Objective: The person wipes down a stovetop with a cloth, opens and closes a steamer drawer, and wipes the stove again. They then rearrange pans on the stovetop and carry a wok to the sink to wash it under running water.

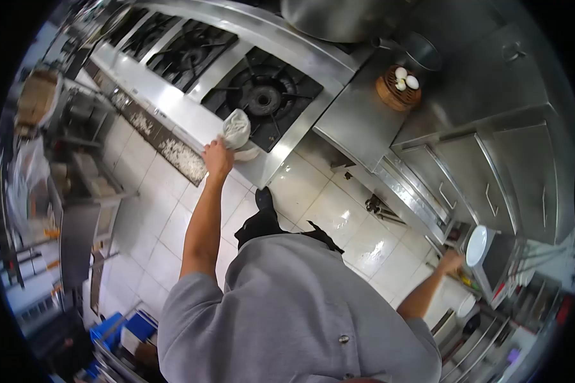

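My left hand [218, 157] is at the front edge of the stove, its fingers closed on a bunched whitish cloth [236, 129]. One end of the cloth lies on the steel edge beside the burner. Far to the right, my right hand [451, 261] is stretched out to the side of a white bowl [476, 246]. The bowl is by a steel counter end. My right fingers are small and blurred, so whether they grip its rim is unclear.
A black gas burner [264, 99] is on the stove [211, 133]. Eggs [401, 78] rest on a round bamboo steamer [393, 96] near a metal pot [421, 51]. Steel cabinets [492, 179] line the right. White floor tiles [329, 204] look wet. A steel cart [76, 223] stands left.
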`<act>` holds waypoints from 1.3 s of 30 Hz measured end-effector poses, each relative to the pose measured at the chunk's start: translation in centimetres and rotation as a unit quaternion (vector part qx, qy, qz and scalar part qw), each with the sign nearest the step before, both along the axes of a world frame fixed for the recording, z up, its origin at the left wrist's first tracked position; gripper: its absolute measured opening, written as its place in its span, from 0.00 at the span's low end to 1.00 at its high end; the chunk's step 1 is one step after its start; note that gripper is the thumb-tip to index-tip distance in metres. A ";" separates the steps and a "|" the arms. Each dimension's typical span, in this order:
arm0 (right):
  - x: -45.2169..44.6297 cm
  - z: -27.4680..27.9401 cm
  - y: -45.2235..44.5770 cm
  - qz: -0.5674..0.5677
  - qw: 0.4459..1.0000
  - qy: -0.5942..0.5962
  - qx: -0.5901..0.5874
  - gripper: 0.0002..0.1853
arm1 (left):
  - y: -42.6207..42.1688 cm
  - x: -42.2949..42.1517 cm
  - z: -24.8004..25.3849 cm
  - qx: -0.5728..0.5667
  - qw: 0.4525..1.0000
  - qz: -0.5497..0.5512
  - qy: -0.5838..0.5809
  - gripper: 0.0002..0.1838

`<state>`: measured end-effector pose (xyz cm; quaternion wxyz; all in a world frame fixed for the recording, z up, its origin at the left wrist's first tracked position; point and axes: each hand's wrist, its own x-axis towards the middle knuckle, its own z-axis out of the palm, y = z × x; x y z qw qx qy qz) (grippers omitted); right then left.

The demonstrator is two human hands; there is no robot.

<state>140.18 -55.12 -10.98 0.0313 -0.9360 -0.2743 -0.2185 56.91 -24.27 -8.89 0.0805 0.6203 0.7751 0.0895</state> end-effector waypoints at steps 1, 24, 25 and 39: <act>-4.6 -0.8 2.2 0.072 0.992 0.095 0.044 0.14 | 0.8 -0.7 -0.1 -0.012 0.999 0.002 -0.031 0.30; -54.1 1.3 50.2 0.525 0.842 0.006 -0.122 0.07 | -12.2 -5.1 8.0 -0.068 0.870 0.222 -0.436 0.19; -55.5 0.5 49.0 0.530 0.840 0.026 -0.113 0.08 | -13.1 -5.7 7.8 -0.070 0.856 0.259 -0.443 0.19; -59.0 -1.4 39.5 0.611 0.780 0.123 -0.047 0.12 | -19.3 -16.3 4.7 -0.081 0.819 0.293 -0.486 0.20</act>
